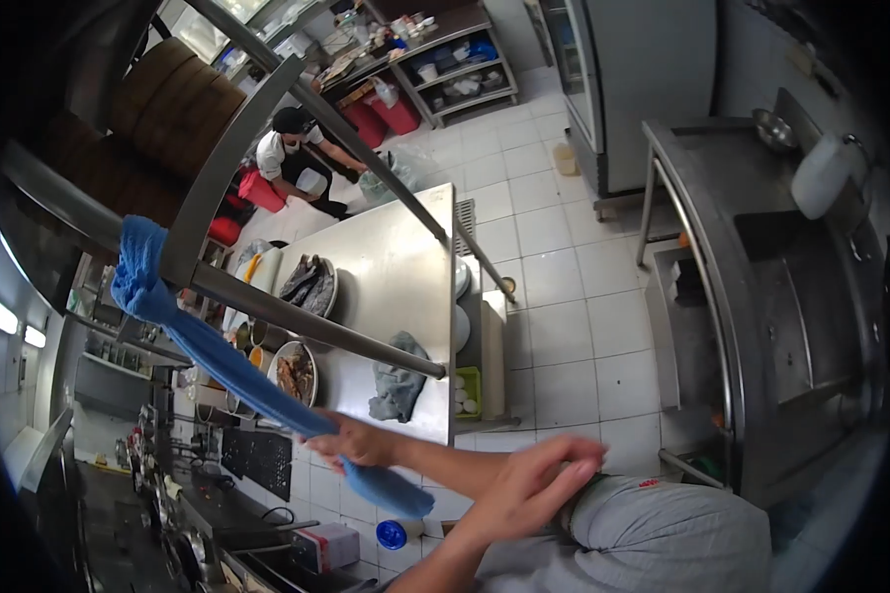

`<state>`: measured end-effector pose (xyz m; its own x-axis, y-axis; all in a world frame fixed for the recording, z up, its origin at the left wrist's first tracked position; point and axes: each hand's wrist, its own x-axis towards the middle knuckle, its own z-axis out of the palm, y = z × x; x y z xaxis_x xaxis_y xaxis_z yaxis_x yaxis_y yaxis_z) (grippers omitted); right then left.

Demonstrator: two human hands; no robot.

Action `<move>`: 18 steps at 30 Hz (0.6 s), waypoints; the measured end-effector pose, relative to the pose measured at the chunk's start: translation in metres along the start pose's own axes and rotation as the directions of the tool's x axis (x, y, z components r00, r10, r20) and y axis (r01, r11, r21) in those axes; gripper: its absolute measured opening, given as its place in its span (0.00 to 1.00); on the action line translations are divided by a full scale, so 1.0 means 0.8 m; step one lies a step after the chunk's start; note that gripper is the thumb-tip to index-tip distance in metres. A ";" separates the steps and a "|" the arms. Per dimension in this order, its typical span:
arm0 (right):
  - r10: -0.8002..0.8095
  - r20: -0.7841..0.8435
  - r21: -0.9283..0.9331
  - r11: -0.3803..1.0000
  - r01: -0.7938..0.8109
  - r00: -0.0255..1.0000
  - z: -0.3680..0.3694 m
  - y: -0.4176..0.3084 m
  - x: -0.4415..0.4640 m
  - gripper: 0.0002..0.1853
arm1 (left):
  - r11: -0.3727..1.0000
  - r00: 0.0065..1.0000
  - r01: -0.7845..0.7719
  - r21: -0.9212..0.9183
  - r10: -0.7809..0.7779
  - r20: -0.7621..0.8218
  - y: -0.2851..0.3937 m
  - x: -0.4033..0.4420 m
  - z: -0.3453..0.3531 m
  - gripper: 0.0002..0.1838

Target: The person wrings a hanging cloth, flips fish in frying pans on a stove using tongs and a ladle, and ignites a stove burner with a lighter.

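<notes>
A long blue cloth (237,371) is knotted around the metal frame post at upper left and slants down to my hands. My right hand (358,440) is closed around its lower part, and the loose end (391,489) hangs below. My left hand (539,484) crosses in front of my right forearm, fingers apart, holding nothing. Beyond the cloth is a steel table (386,267). On it lie a crumpled grey-blue rag (400,381), a bowl of brownish food (295,376) and a dish of dark grey pieces (311,287), possibly fish.
Metal rails (316,321) cross above the table. A co-worker (297,163) crouches behind it near red bins. A steel sink counter (722,296) stands at right, and a green crate (468,390) with white round items sits beside the table. A blue-lidded tub (394,535) is below my hands.
</notes>
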<state>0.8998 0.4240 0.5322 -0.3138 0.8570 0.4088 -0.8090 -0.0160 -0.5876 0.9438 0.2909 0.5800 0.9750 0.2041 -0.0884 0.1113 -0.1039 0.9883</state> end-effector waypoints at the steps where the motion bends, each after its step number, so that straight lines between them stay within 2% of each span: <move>1: -0.009 -0.007 0.018 1.000 0.009 1.000 0.011 0.002 -0.004 0.17 | 0.999 0.998 0.018 0.045 -0.021 0.064 0.010 0.028 0.009 0.15; 3: -0.040 -0.042 0.002 0.999 0.040 0.998 0.024 0.008 -0.001 0.16 | 0.983 0.966 0.064 0.172 -0.104 0.238 0.008 0.049 0.046 0.19; 5: -0.082 -0.109 -0.067 0.995 0.075 0.991 0.027 0.014 0.000 0.16 | 0.938 0.876 0.088 0.335 -0.233 0.423 -0.018 0.056 0.075 0.24; 8: -0.208 -0.258 -0.253 0.957 0.142 0.943 0.014 0.017 -0.002 0.15 | 0.963 0.628 0.142 0.228 -0.266 0.731 -0.051 0.022 0.087 0.32; 9: -0.255 -0.296 -0.324 0.933 0.154 0.920 0.008 0.017 -0.002 0.15 | 0.965 0.579 0.141 0.222 -0.262 0.772 -0.050 0.012 0.084 0.36; 12: -0.352 -0.256 -0.429 0.876 0.220 0.900 0.019 0.008 -0.012 0.12 | 0.951 0.583 0.080 0.298 -0.287 0.760 -0.048 -0.008 0.095 0.35; 13: -0.356 -0.253 -0.433 0.873 0.224 0.900 0.028 0.009 -0.015 0.12 | 0.964 0.534 0.094 0.251 -0.261 0.804 -0.054 -0.010 0.098 0.35; 16: -0.268 -0.259 -0.364 0.917 0.164 0.928 0.045 0.020 -0.012 0.11 | 0.964 0.636 0.012 0.266 -0.213 0.742 -0.043 -0.033 0.093 0.34; 18: -0.251 -0.282 -0.353 0.925 0.143 0.926 0.045 0.033 -0.002 0.10 | 0.966 0.639 0.019 0.256 -0.209 0.740 -0.043 -0.045 0.086 0.33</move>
<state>0.8616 0.4036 0.5409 0.0525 0.9429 0.3289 -0.6173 0.2896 -0.7315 0.9183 0.2205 0.5406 0.7423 -0.5684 -0.3548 0.1757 -0.3459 0.9217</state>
